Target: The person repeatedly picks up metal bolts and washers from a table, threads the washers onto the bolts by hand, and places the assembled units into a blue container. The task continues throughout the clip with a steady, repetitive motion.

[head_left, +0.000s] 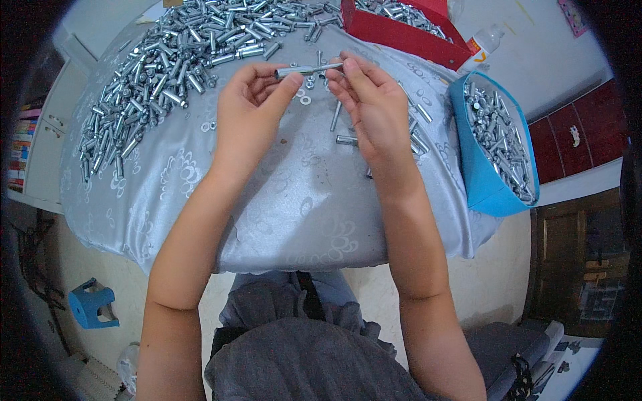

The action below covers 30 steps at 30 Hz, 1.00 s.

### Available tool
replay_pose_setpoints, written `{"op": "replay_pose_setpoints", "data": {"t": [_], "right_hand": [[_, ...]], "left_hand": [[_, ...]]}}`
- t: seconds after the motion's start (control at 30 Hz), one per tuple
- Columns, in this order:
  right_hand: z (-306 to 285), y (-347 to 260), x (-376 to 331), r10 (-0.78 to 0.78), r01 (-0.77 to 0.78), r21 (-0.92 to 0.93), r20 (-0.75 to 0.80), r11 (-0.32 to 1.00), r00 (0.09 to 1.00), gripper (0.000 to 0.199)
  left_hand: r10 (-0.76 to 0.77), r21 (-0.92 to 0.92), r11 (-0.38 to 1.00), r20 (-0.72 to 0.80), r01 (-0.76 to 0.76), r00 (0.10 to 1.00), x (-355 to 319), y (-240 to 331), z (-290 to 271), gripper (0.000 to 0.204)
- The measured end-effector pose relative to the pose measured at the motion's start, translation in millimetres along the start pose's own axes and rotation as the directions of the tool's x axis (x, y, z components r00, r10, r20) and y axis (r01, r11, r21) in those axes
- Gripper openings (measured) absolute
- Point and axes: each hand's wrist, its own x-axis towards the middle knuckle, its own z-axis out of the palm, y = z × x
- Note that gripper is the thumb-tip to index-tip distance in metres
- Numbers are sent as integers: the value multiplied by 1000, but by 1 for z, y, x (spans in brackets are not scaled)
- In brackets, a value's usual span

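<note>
Over the far middle of the table, my left hand (pixel 249 117) pinches a shiny metal sleeve (pixel 287 71) between thumb and fingers. My right hand (pixel 378 110) is closed on the right end of a thin bolt (pixel 328 67), held level and in line with the sleeve. Bolt and sleeve meet end to end; whether the bolt sits inside is too small to tell. Below them lie a few washers (pixel 305 101) and small nuts. Close to my right hand are a loose bolt (pixel 336 117) and another sleeve (pixel 347 140), with more metal parts partly hidden behind that hand.
A large heap of assembled metal anchors (pixel 167 73) spreads over the far left of the silver tablecloth (pixel 287 220). A red box (pixel 408 40) and a blue box (pixel 468 160), both holding metal parts, stand at the right. A white bottle (pixel 485 43) is behind them.
</note>
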Motion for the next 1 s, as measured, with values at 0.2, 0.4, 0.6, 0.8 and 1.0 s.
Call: {"op": "replay_pose_setpoints", "data": {"t": [0.2,0.4,0.6,0.8,1.0], "right_hand": [[5,-2,-4,142,-127,-198,63,972,988,34],[10,-6,-8,273,-272,-31,160,962,949,45],[17,2,-14,36,83,-322,348,943,937,37],[9,8,-10,35,83,-469,238,879,971,41],[12,-9,-11,158,-118,-416,62,901,986,42]], "left_hand": [[221,221,952,-24,-210,975,-3,2,1,16],[506,407,773,65,-486,860,-5,0,5,14],[593,587,558,213,-587,777,-3,0,-1,19],[631,651,371,346,-662,694,3,-1,-5,20],[629,593,409,367,-693,685,3,-2,-1,15]]}}
